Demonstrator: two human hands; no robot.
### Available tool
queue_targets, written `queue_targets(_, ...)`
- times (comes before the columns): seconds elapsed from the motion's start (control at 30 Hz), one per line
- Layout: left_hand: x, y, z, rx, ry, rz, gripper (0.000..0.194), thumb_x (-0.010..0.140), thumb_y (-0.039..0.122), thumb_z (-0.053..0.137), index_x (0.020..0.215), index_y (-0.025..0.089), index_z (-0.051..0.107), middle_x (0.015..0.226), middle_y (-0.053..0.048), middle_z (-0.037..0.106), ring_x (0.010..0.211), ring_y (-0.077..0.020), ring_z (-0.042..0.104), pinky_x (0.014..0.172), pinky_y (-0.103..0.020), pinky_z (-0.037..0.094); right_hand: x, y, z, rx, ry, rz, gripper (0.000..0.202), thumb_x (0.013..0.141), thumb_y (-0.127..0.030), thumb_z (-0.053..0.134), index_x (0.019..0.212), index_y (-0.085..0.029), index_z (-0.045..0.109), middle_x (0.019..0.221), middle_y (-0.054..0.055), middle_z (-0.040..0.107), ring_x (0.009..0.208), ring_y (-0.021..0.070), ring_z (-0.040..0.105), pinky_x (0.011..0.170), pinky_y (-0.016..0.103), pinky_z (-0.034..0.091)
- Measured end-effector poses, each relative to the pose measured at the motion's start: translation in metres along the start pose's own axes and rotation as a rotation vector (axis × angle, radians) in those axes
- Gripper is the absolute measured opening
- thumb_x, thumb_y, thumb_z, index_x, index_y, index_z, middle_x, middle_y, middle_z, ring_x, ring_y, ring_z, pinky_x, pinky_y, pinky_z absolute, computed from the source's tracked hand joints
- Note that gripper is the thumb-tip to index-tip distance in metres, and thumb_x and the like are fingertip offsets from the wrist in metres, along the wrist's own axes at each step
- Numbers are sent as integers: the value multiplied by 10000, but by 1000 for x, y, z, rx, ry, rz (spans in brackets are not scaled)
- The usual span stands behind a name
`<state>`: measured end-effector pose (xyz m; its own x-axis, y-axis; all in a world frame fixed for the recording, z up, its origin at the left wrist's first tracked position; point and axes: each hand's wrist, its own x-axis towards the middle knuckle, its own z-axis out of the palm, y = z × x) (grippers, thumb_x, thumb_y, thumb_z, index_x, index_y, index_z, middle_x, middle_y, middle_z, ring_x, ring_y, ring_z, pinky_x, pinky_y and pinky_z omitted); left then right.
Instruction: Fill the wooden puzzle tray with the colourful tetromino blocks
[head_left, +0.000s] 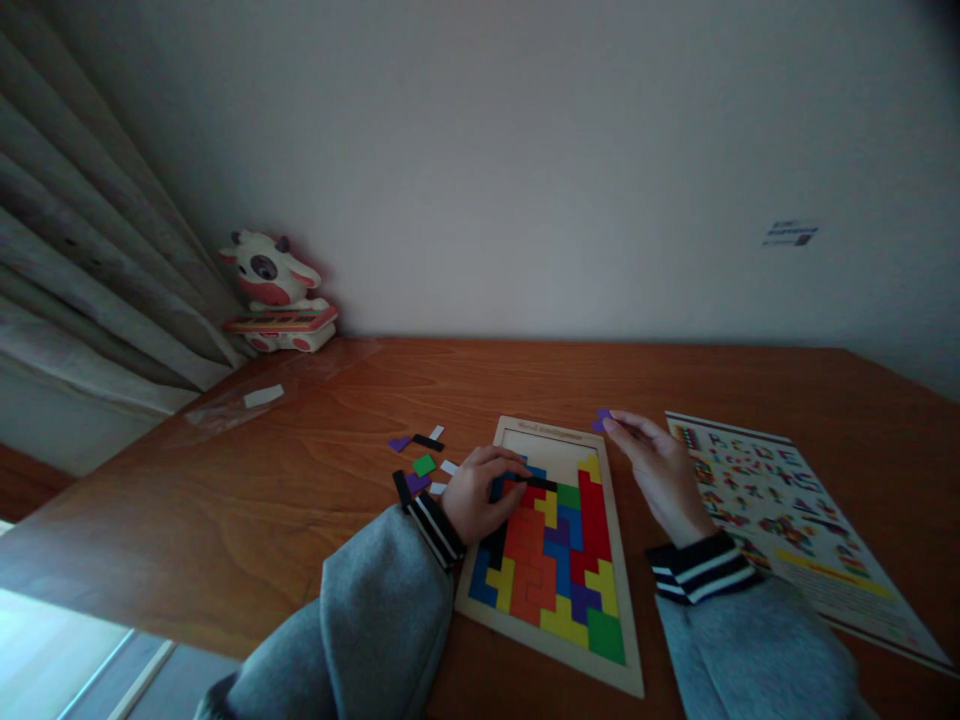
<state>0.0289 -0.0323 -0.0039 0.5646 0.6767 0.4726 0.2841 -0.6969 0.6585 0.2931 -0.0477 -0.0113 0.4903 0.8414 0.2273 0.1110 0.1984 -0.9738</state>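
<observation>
A wooden puzzle board (551, 675) lies tilted on the desk, its lower part packed with colored block pieces and its top part bare. Over its left side, my left hand (487, 490) pinches the end of a long black puzzle piece (541, 484), which lies at the upper edge of the filled rows. Past the board's right edge, my right hand (660, 470) holds a purple puzzle piece (601, 420) between thumb and fingers, raised off the board. Loose pieces lie left of the board, among them a green square piece (424, 465) and a black bar piece (428, 442).
A printed pattern sheet (795, 510) lies to the right, partly behind my right sleeve. At the back left stands a cow-shaped toy keyboard (281, 295) near the curtain (97, 220). A clear plastic wrapper with a white label (263, 396) is on the desk (300, 500).
</observation>
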Motion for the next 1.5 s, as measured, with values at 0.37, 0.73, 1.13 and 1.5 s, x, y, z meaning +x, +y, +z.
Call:
queue_targets(0.37, 0, 0, 0, 9, -11, 0, 142, 884, 212, 624, 991, 190, 714, 1082, -97, 674, 1023, -222, 640, 932, -387, 507, -3, -1, -2, -116, -87, -22, 445, 834, -563, 673, 1087, -197, 690, 1078, 106, 744, 981, 245, 701, 918, 424, 553)
queue_targets(0.73, 0, -1, 2, 28, -16, 13, 125, 878, 195, 626, 966, 197, 716, 1081, -93, 678, 1020, -220, 643, 926, -385, 511, 0, 4, -7, -258, -136, -129, 435, 857, -569, 639, 1071, -195, 698, 1080, 119, 749, 979, 268, 704, 900, 443, 561)
queue_targets(1.13, -1, -2, 2, 14, -18, 13, 123, 880, 199, 630, 968, 199, 715, 1085, -96, 671, 1027, -222, 642, 929, -383, 513, 5, 14, -14, -504, -166, -167, 382, 902, -527, 578, 1065, -211, 716, 1057, 97, 762, 968, 265, 708, 870, 420, 550)
queue_targets(1.5, 0, -2, 2, 23, -22, 17, 131, 868, 179, 632, 969, 197, 714, 1083, -91, 671, 1019, -218, 642, 928, -383, 513, 7, 20, -9, -643, -237, -209, 428, 820, -598, 612, 912, -204, 753, 925, 115, 714, 776, 247, 657, 724, 397, 525)
